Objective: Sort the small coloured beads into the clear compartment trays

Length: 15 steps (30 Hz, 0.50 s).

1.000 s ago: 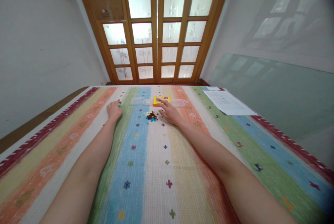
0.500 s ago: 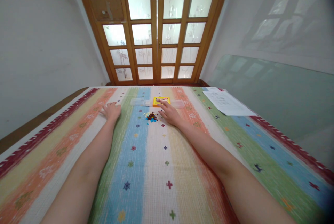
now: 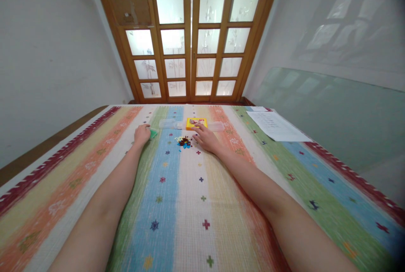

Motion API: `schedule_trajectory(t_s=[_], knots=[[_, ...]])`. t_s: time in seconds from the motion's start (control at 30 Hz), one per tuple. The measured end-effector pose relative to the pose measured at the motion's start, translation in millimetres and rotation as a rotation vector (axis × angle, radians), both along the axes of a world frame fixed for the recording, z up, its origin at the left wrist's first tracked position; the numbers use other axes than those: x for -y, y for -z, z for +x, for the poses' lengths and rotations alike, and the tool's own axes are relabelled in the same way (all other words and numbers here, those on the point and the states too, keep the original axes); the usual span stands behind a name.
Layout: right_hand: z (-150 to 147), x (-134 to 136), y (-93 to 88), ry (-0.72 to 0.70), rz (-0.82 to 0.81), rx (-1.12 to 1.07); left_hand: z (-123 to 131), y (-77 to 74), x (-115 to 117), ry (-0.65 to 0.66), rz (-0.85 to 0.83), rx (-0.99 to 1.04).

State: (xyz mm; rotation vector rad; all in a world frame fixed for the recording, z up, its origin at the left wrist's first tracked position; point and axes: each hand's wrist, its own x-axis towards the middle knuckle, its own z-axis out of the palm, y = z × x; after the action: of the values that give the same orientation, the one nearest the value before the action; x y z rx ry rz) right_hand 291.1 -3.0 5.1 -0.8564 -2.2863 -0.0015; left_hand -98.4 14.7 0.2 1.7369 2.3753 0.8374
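My left hand [image 3: 142,134], on the left side of the table, has its fingers closed on a small flat green piece [image 3: 153,133], whose exact kind I cannot make out. My right hand [image 3: 205,137] rests with fingers apart, just right of a small heap of tiny pieces [image 3: 184,141] in dark red, blue, yellow and cream. Its fingertips lie in front of a yellow box [image 3: 196,123] and overlap its lower edge; whether they touch it I cannot tell.
Clear plastic containers lie left [image 3: 167,123] and right [image 3: 217,126] of the yellow box. Printed paper sheets [image 3: 275,126] are at the right. A striped cloth [image 3: 190,221] covers the table; wooden glazed doors [image 3: 191,39] stand behind it.
My left hand has moved a little right, its spread fingers have drawn together, and the green piece now shows at them. My right hand stays in place.
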Motion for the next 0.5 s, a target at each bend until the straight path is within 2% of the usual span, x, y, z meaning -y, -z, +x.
schedule_trajectory(t_s=[0.13, 0.23, 0.5], knots=[[-0.1, -3.7, 4.1, 0.007, 0.008, -0.005, 27.7, 3.2, 4.7, 0.015, 0.013, -0.096], [-0.1, -5.1, 6.1, 0.013, 0.017, 0.0, 39.3, 6.4, 6.8, 0.011, 0.043, -0.141], [0.4, -1.0, 2.4, 0.021, -0.008, 0.026, 23.6, 9.5, -11.0, 0.232, 0.001, -0.011]])
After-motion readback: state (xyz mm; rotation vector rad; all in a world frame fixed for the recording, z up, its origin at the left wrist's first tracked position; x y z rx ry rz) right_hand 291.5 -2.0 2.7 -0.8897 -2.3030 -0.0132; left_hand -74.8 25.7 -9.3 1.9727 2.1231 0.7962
